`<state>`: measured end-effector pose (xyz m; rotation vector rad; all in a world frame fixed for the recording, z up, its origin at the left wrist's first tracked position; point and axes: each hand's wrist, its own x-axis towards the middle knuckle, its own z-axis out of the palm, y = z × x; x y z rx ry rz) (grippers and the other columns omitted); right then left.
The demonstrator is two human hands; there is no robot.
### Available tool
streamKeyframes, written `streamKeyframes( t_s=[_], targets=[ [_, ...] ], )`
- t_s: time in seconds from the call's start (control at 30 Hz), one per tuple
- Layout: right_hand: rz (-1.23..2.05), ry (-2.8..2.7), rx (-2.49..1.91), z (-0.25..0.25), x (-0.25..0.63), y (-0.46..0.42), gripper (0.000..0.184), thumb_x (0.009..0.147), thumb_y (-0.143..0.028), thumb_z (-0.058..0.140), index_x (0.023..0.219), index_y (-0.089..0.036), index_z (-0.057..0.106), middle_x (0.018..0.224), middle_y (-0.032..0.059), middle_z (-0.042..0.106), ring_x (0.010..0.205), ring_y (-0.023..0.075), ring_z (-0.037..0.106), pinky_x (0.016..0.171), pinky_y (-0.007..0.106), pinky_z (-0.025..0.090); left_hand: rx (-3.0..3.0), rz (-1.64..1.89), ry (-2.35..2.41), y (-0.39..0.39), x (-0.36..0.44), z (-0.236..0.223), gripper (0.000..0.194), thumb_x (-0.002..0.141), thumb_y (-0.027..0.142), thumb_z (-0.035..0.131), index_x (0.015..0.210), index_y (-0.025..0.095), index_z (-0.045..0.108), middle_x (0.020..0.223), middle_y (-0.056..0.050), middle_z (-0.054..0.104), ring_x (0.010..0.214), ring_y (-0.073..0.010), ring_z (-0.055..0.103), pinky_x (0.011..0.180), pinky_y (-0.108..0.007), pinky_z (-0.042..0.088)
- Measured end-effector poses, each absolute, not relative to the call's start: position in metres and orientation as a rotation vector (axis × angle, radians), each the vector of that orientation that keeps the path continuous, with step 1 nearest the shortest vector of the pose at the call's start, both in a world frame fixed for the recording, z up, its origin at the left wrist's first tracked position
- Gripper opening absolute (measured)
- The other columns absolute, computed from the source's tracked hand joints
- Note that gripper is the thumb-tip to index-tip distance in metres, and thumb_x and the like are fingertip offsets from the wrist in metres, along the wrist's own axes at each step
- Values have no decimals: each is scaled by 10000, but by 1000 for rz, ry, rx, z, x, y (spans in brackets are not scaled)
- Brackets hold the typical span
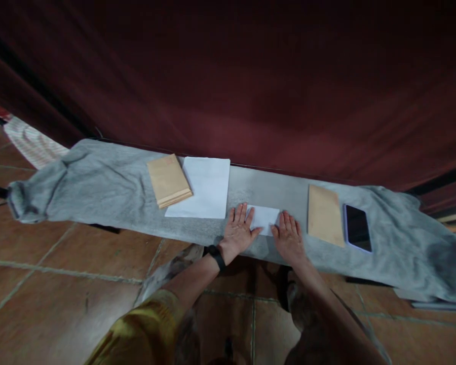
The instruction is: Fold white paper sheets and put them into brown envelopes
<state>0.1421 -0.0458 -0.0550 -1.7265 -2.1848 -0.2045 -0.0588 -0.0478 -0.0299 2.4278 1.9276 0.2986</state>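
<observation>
A small folded sheet of white paper (265, 218) lies flat on the grey cloth between my hands. My left hand (238, 229) rests palm down on its left edge, fingers spread; a black band circles that wrist. On the paper's right edge lies my right hand (289, 238), also flat with fingers stretched out. Left of my hands is a stack of larger white sheets (209, 187), partly covered by a pile of brown envelopes (169, 180). A single brown envelope (325, 215) lies to the right of my right hand.
A phone (357, 228) with a lilac edge lies beyond the single envelope. The grey cloth (110, 187) drapes over a narrow bench, wrinkled at both ends. Dark red fabric (228, 111) hangs along its far side. Tiled floor (87, 289) shows on the near side.
</observation>
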Motion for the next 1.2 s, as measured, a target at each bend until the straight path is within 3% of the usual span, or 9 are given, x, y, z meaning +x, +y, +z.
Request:
streamKeyframes(
  t_s=[0.17, 0.33, 0.63, 1.03, 1.2],
  targets=[
    [-72, -2291, -1510, -43, 125, -41, 592, 1072, -360, 271, 1594, -80, 262, 1645, 182, 305, 1525, 291, 274, 1204, 510, 308, 2413, 260, 1928, -50, -57, -24, 752, 986, 608, 389, 1573, 141, 338, 1664, -167, 260, 1546, -334, 216, 1256, -541, 140],
    [71, -2454, -1387, -46, 105, -45, 588, 1077, -371, 232, 1594, -93, 274, 1633, 156, 345, 1516, 234, 308, 1229, 457, 286, 2438, 216, 1920, -52, -57, -19, 673, 1004, 475, 412, 1576, 130, 325, 1664, -186, 247, 1550, -330, 205, 1258, -541, 146],
    [-148, -2416, -1529, -53, 123, -45, 583, 1063, -367, 280, 1571, -90, 344, 1624, 173, 354, 1484, 294, 361, 1208, 480, 276, 2588, 279, 1729, -51, -58, -21, 556, 1039, 406, 357, 1536, 163, 406, 1644, -94, 346, 1539, -283, 251, 1268, -522, 163],
    [-175, -2332, -1569, -57, 127, -45, 641, 1054, -414, 301, 1586, -57, 276, 1596, 225, 383, 1461, 327, 389, 1179, 520, 316, 2593, 228, 1738, -50, -56, -18, 559, 1047, 420, 327, 1518, 139, 437, 1602, -98, 421, 1510, -293, 317, 1274, -520, 156],
    [-202, -2335, -1571, -58, 129, -45, 643, 1055, -413, 308, 1558, -13, 320, 1588, 246, 384, 1461, 333, 385, 1181, 509, 311, 2593, 208, 1752, -51, -54, -17, 565, 1035, 412, 359, 1522, 134, 429, 1589, -131, 433, 1501, -298, 337, 1271, -563, 132]
  ],
)
